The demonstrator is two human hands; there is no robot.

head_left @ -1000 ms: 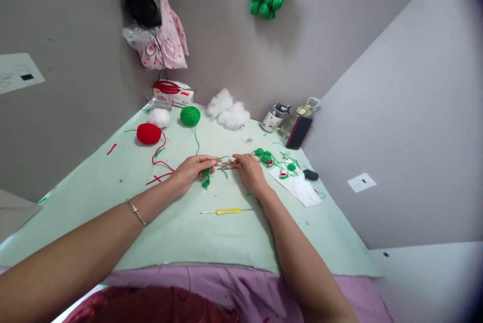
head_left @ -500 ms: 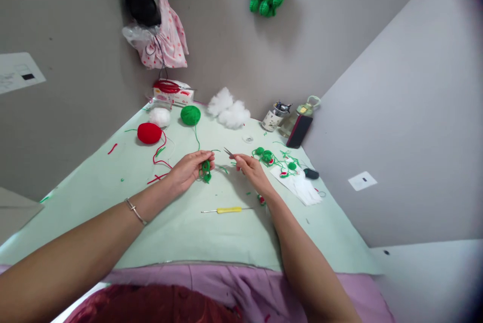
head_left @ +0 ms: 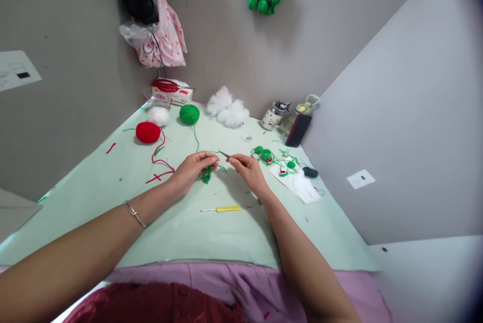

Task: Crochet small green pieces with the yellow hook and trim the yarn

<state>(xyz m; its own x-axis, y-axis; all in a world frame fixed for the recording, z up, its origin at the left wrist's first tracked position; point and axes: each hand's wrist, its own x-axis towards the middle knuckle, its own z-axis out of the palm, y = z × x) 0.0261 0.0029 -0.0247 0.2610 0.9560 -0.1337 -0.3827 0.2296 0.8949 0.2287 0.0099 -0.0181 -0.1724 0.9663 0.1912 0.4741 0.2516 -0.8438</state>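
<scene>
Frame centre: left hand (head_left: pixel 191 168) pinches green crocheted piece (head_left: pixel 206 176), apparently steadying it; right hand (head_left: pixel 249 168), closed around scissors (head_left: pixel 224 154), directs tips leftward.

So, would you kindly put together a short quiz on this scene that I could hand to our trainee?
1. Multiple choice: what does the right hand hold?
a) the red yarn ball
b) the scissors
c) the phone

2. True or false: the yellow-handled hook lies on the table, held by neither hand.

3. Fill in the colour: the left hand holds a small ____ yarn piece.

Key: 1. b; 2. true; 3. green.
</scene>
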